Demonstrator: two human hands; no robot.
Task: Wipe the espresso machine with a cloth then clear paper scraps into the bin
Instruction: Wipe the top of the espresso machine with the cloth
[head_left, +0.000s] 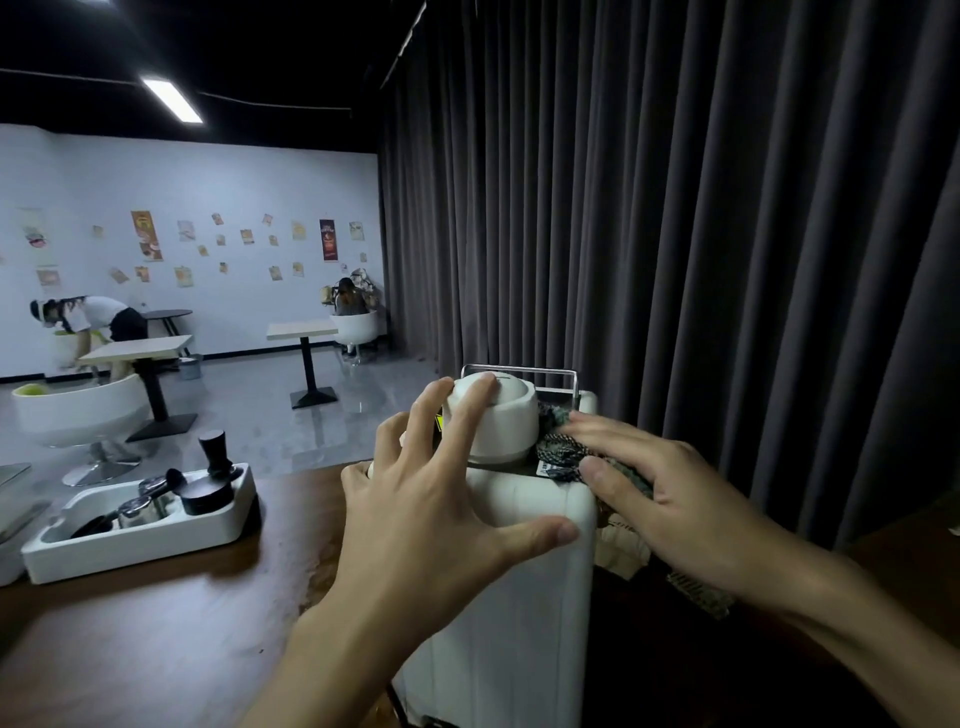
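The white espresso machine (514, 597) stands on the wooden counter in front of me. A white cup (506, 421) sits upside down on its top, inside a chrome rail. My left hand (436, 519) is spread over the machine's top front edge, fingertips touching the cup and thumb lying along the edge. My right hand (670, 499) presses a dark patterned cloth (563, 452) flat onto the machine's top, right of the cup. Part of the cloth hangs down the machine's right side. No paper scraps or bin can be made out.
A white tray (140, 530) with a black tamper and metal portafilter parts sits on the counter (156, 623) to the left. A dark curtain (675, 208) hangs behind the machine. Beyond are café tables, white chairs and two people.
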